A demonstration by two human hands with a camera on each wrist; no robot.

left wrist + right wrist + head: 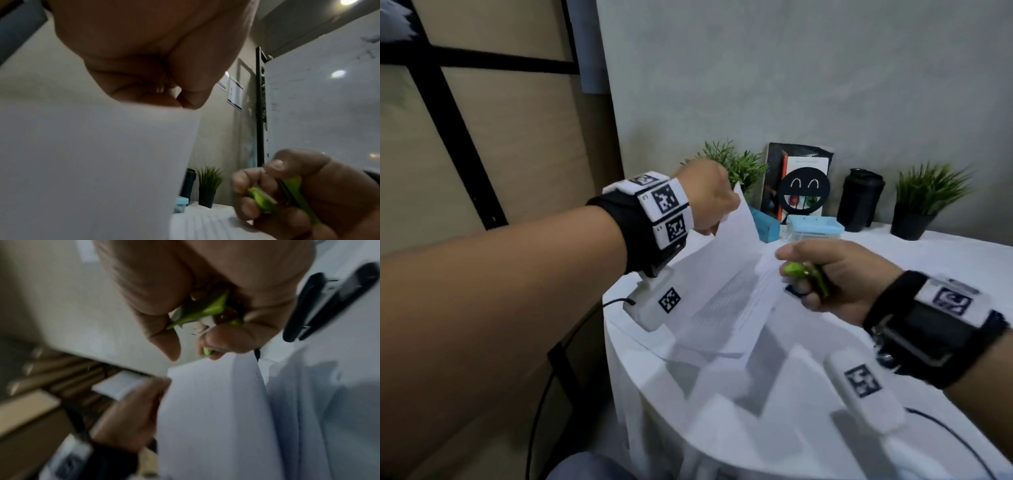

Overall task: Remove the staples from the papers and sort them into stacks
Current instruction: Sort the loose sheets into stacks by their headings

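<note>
**Sheet lifted, remover in hand**

At centre frame the left hand (709, 195) pinches the top corner of a sheet (722, 274), which hangs up off the papers (767, 298) on the table (945, 260). The right hand (835, 277) grips a green staple remover (804, 274) just right of the sheet. The paper looks light, limp and easily torn, so I would hold it near the corner, close to where a staple would sit, and pull gently.
</note>
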